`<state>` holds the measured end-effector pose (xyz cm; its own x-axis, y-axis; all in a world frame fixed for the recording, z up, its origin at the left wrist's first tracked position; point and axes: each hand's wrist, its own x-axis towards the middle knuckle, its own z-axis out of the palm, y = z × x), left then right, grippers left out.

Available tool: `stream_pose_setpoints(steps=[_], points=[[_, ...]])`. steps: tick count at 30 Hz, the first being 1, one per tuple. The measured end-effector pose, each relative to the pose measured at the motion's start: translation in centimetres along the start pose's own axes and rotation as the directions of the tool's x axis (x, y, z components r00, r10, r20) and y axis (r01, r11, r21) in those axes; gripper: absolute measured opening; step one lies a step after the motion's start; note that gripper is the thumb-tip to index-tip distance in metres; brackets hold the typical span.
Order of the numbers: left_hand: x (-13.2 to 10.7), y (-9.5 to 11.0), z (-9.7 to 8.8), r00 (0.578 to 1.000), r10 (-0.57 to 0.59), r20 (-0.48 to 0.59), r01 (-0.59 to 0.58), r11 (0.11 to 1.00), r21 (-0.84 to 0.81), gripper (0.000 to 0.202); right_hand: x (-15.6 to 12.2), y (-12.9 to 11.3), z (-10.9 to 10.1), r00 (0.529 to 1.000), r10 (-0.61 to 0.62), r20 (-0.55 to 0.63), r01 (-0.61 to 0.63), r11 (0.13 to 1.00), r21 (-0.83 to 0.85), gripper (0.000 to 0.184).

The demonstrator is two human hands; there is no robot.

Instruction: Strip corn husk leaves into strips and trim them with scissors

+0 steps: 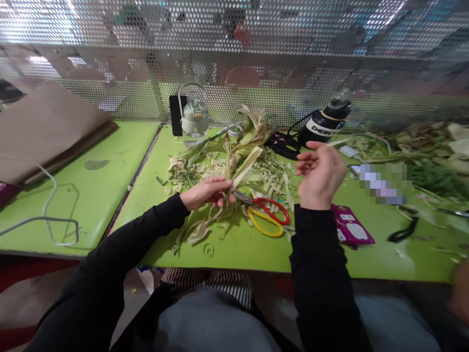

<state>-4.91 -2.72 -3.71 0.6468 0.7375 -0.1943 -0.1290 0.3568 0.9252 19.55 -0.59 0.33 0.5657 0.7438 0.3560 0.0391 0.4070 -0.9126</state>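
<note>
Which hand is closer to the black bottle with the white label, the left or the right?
The right. The right hand is just in front of the black bottle; the left hand is farther off, toward the left, holding a pale husk.

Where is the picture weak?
Head view: a pixelated patch masks something at right; head view: pale glare on the green table, lower right; head view: scene behind the perforated screen is blurred; head view: the husk strip in the left fingers reads fairly clearly.
</note>
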Motion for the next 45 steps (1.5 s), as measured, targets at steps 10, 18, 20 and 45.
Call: stream_pose_setpoints(steps=[10,18,20,45], points=[[0.3,-0.2,0.1,0.995,0.062,-0.079,-0.059,0.997,0.040,0.023,-3.5,0.7,2.1,0.899,0.145,0.414,-0.105,0.987,-0.118,0.029],[0.2,-0.4,0.6,0.996,0.054,-0.075,-0.040,0.983,0.178,0.020,-3.9,1.4,2.1,0.906,0.097,0.413,-0.028,0.985,-0.170,0.025],[0.1,-0.4,0.6,0.998,0.040,-0.057,-0.030,0.987,0.157,0.019,-3.7,1.5,1.9,0.907,0.091,0.412,-0.010,0.981,-0.195,0.023],[0.8,-0.8,-0.2,0.981,0.136,-0.137,-0.148,0.986,-0.081,0.019,-5.9,0.9,2.9,0.692,0.034,0.721,0.284,0.905,-0.316,0.029]])
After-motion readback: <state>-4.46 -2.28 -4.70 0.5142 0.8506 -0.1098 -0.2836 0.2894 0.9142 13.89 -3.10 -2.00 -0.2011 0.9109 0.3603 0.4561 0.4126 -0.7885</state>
